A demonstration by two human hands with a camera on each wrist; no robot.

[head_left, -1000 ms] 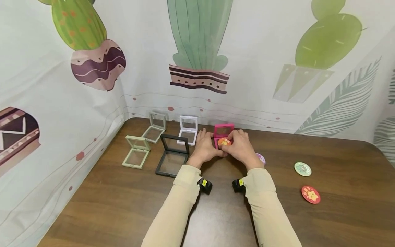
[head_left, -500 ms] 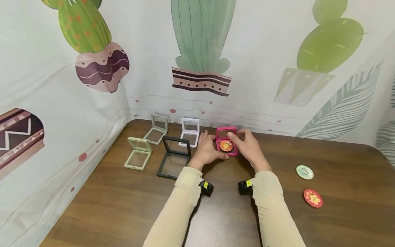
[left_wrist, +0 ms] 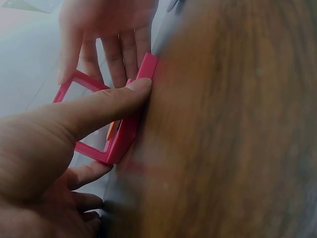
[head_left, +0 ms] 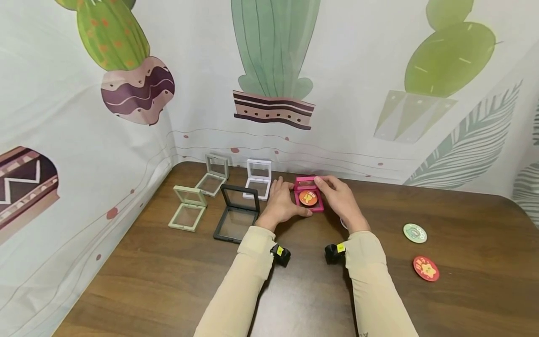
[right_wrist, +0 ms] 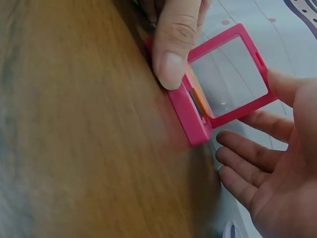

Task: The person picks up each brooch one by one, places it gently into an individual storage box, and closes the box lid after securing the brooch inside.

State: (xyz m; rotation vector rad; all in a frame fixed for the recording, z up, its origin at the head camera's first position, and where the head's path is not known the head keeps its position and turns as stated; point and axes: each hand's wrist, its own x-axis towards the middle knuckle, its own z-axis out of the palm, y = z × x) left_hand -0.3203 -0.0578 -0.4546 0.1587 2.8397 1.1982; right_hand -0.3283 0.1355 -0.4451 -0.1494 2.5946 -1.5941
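Note:
In the head view a pink hinged display frame [head_left: 319, 206] stands on the table with its lid raised and leaning forward. An orange round badge [head_left: 308, 198] lies in its base. My left hand [head_left: 280, 203] holds the base, thumb on the front edge, as the left wrist view shows on the pink frame [left_wrist: 130, 133]. With thumb and index finger my right hand [head_left: 341, 199] pinches the free edge of the lid [right_wrist: 251, 105]; its other fingers extend away from the frame. Part of a pale badge [head_left: 344, 223] peeks out beside my right wrist.
Left of my hands stand more opened frames: black [head_left: 236, 223], white [head_left: 258, 187], grey [head_left: 212, 183] and light green [head_left: 187, 216]. A green badge [head_left: 415, 233] and a red star badge [head_left: 426, 268] lie to the right. A cactus-print cloth [head_left: 345, 117] hangs behind the table [head_left: 294, 290].
My right hand has let go of the orange badge, now lying in the pink frame's base, and taken hold of the lid. The lid has tilted forward. My left hand stays on the base.

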